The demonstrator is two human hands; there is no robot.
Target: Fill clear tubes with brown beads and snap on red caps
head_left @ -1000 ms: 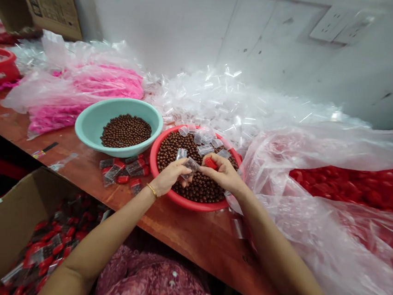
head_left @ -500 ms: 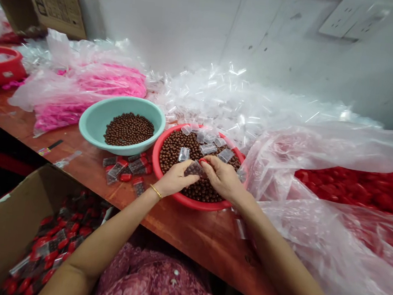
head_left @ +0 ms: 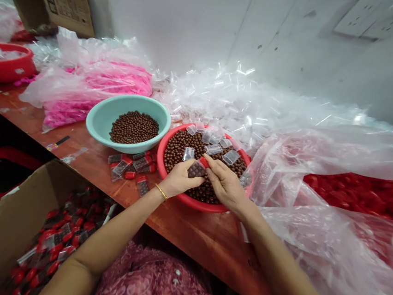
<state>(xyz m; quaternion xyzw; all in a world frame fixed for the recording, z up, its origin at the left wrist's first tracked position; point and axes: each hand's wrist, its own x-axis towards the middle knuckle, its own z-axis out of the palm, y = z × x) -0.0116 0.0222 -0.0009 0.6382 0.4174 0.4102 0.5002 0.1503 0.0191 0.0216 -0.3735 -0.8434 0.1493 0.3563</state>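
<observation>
A bead-filled vial (head_left: 196,170) is pinched in the fingers of the left hand (head_left: 178,181) over the red basin (head_left: 191,203). Its long axis points to 2 o'clock, where a red cap (head_left: 204,162), pinched by the right hand (head_left: 226,186), meets its end.

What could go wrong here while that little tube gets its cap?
The filled tube is pinched between the left hand and right hand at its red cap; a slip could spill its contents, probably back into the red bowl below. That bowl sits near the table edge, so a wrist's nudge might tip it.
</observation>
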